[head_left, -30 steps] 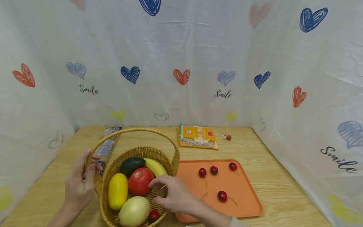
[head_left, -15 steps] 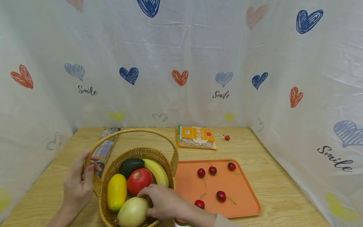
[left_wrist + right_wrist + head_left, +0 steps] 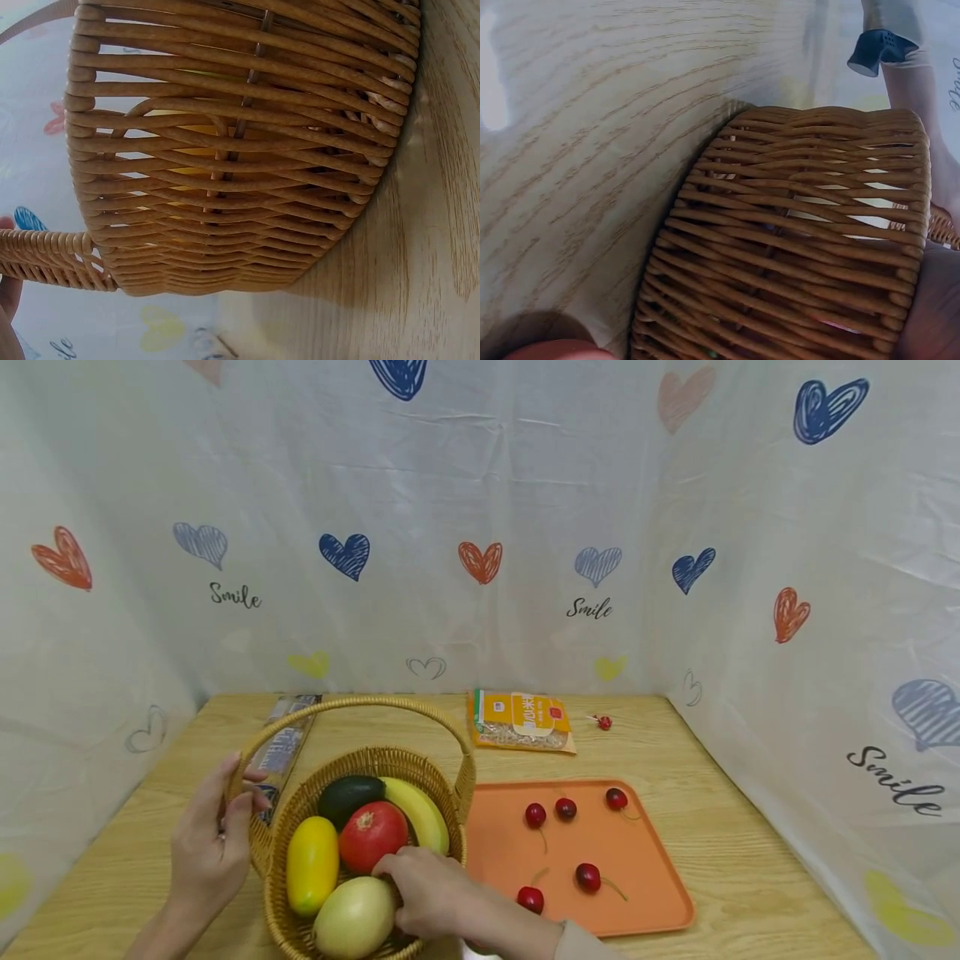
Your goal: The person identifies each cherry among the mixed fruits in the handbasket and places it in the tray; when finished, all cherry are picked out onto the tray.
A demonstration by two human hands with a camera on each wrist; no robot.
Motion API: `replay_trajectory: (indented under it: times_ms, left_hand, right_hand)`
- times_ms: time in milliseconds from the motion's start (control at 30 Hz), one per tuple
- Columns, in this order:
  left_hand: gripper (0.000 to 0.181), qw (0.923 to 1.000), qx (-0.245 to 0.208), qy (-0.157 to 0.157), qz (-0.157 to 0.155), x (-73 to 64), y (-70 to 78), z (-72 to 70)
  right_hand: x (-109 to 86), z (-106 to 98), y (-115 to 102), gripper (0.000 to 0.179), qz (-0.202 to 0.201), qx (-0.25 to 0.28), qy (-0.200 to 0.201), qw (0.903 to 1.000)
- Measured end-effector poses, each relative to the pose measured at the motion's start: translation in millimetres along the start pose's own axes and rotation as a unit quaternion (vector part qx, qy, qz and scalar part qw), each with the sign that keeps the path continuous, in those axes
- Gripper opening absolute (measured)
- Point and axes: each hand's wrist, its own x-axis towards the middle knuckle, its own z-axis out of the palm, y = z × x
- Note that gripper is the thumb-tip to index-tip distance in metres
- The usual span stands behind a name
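Observation:
A wicker basket point(image 3: 279, 906) with a tall arched handle stands at the front. My left hand point(image 3: 210, 835) holds the left side of its handle point(image 3: 242, 768), thumb and fingers around it. Reaching inside at the right, my right hand point(image 3: 431, 893) has its fingers lowered beside a pale yellow-green melon-like fruit point(image 3: 356, 917); the fingertips and anything between them are hidden. Around them in the basket lie a pomegranate point(image 3: 373, 837), a banana point(image 3: 418, 817), a dark green avocado-like fruit point(image 3: 351, 799) and a yellow oblong fruit point(image 3: 312, 865). Both wrist views mostly show woven basket wall point(image 3: 247, 172).
Right of the basket an orange tray point(image 3: 645, 893) bears several cherries point(image 3: 588, 877). Behind it lie an orange food packet point(image 3: 522, 722) and a small red wrapped candy point(image 3: 603, 722). A long packet point(image 3: 288, 743) lies behind the basket's left side. Heart-print cloth surrounds the table.
My right hand has moved down and left inside the basket, now covering the spot where a small red fruit showed. A cherry on the tray has come into view. My left hand stays put.

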Motion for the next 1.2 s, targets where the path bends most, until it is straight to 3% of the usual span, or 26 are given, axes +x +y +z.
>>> replay_trajectory:
  times_ms: [233,800,1000,1200]
  left_hand:
    - [0.041,0.9999,0.010,-0.002,0.002,-0.5,-0.8,-0.1]
    - [0.042,0.9998,0.017,-0.005,0.002,-2.2,-2.3,-1.3]
    - [0.040,0.9998,0.016,-0.001,0.007,-1.4,-1.4,-0.9]
    - [0.040,0.9999,0.012,0.000,0.008,-0.8,-1.3,-0.6]
  right_hand:
    - [4.8,0,-1,0.025,0.022,-0.022,-0.042,0.9986]
    - [10.4,2,-5,0.030,0.048,-0.057,-0.127,0.9891]
    - [10.9,2,-5,0.030,0.048,-0.051,-0.129,0.9891]
    - [6.0,-1,-4,0.030,0.031,-0.038,-0.098,0.9939]
